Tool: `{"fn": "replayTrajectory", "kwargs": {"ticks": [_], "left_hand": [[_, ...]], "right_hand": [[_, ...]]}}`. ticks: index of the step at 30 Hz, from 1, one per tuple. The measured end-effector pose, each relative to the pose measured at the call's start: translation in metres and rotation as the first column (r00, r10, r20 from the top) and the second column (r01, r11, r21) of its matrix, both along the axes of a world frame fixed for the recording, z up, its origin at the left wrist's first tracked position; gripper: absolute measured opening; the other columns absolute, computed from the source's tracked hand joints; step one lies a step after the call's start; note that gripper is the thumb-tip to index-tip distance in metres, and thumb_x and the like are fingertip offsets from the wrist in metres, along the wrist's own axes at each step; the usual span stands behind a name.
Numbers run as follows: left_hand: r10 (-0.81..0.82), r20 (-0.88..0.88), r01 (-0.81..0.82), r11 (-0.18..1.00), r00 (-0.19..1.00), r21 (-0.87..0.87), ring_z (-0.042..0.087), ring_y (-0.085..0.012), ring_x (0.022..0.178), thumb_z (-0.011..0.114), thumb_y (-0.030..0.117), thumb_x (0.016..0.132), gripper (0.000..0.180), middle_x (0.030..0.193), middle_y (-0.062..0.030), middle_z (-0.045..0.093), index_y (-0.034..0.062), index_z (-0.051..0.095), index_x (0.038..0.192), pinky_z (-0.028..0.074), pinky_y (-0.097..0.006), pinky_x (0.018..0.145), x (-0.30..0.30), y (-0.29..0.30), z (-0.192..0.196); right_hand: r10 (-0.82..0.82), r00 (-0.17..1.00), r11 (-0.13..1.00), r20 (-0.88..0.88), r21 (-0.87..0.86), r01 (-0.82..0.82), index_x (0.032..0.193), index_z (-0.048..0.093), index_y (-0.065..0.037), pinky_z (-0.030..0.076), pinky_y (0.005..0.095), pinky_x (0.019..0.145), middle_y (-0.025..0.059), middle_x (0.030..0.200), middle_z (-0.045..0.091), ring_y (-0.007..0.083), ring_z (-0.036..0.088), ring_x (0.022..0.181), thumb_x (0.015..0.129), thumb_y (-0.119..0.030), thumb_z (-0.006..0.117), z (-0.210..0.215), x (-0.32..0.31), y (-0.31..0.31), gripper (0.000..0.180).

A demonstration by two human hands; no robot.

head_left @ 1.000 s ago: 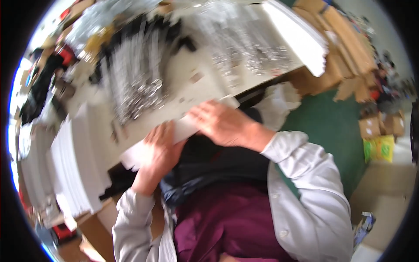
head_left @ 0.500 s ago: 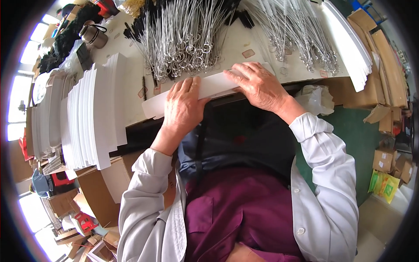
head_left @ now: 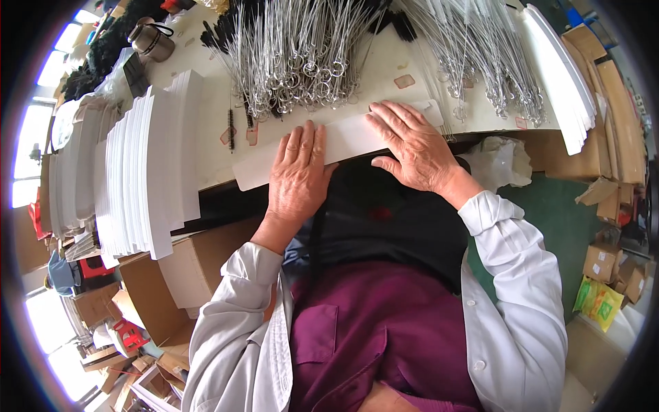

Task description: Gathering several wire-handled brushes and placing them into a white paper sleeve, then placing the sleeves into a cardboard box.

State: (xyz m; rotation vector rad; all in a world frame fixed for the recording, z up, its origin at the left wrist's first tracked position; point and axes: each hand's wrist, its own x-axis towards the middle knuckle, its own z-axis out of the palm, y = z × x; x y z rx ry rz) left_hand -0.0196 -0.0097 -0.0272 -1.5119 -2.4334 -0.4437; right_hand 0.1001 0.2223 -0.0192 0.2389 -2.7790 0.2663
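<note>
A long, narrow white cardboard box [head_left: 350, 135] lies flat along the table's near edge. My left hand [head_left: 297, 168] rests on its left part, fingers stretched out over the card and thumb pointing right. On its right part lies my right hand [head_left: 414, 145], fingers extended and slightly spread, thumb at the near edge. Beyond the box is a heap of wire-handled brushes [head_left: 302, 58] with ring ends toward me and black bristles. Two small black brushes [head_left: 231, 130] lie just past the box's left end.
Stacked white folded boxes [head_left: 137, 175] stand at the left, more white boxes [head_left: 559, 75] at the right. A second bundle of wire brushes [head_left: 480, 65] lies back right. A metal flask [head_left: 152, 42] stands far left. A clear plastic bag [head_left: 501, 161] hangs below the right edge.
Both hands have flattened onto the white box, the right fingers uncurling from its edge. The box now lies flatter on the table. The view has shifted slightly.
</note>
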Motion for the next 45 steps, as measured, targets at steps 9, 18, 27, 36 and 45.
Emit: {"fn": "replayTrajectory", "kwargs": {"ticks": [9,18,27,36,45], "left_hand": [[0.086,-0.100,-0.093,0.994,0.991,-0.061,0.048,-0.0444,0.137,0.058,-0.002,0.082,0.066,0.149,-0.0252,0.050,-0.0035,0.045,0.147,0.039,-0.052,0.115,-0.028,-0.071,-0.009],[0.073,-0.120,-0.095,0.978,0.990,-0.187,0.052,-0.0448,0.131,0.063,0.000,0.082,0.062,0.141,-0.0292,0.055,-0.0074,0.047,0.142,0.040,-0.053,0.113,-0.014,-0.081,0.025],[-0.013,0.550,0.139,0.972,0.835,-0.188,0.066,-0.0432,0.106,0.082,0.023,0.078,0.067,0.114,-0.0251,0.067,-0.0022,0.054,0.133,0.053,-0.047,0.092,0.006,-0.022,0.067],[0.061,0.628,-0.065,0.998,0.776,-0.017,0.071,-0.0390,0.093,0.087,0.020,0.075,0.065,0.101,-0.0223,0.070,-0.0005,0.054,0.127,0.057,-0.043,0.080,0.028,-0.023,0.044],[0.156,0.712,-0.119,0.988,0.685,-0.102,0.071,-0.0406,0.093,0.087,0.023,0.076,0.068,0.101,-0.0242,0.070,-0.0017,0.051,0.128,0.058,-0.044,0.079,0.046,-0.029,0.029]], "right_hand": [[-0.094,0.995,0.992,0.043,0.088,0.089,0.152,0.041,0.000,0.027,0.0431,0.126,0.0135,0.157,0.044,0.0285,0.040,0.147,0.090,-0.025,0.073,-0.008,0.010,0.008,0.074],[0.005,0.995,0.993,-0.095,0.114,0.006,0.137,0.058,0.002,0.036,0.0469,0.121,0.0125,0.139,0.062,0.0273,0.055,0.134,0.088,-0.015,0.069,-0.003,0.011,0.012,0.053],[0.269,0.940,0.963,-0.211,0.060,-0.263,0.125,0.067,0.001,0.039,0.0512,0.118,0.0138,0.130,0.067,0.0307,0.058,0.129,0.090,-0.019,0.055,0.026,0.003,-0.059,0.042],[-0.298,0.916,0.821,-0.270,-0.561,0.101,0.122,0.067,0.001,0.055,0.0381,0.073,0.0127,0.099,0.067,0.0300,0.066,0.086,0.086,-0.011,0.080,0.009,0.044,-0.063,0.040],[-0.331,0.910,0.715,-0.249,-0.696,0.069,0.127,0.064,0.004,0.061,0.0326,0.068,0.0167,0.100,0.073,0.0254,0.073,0.080,0.088,-0.004,0.078,-0.011,0.049,-0.079,0.042]]}}
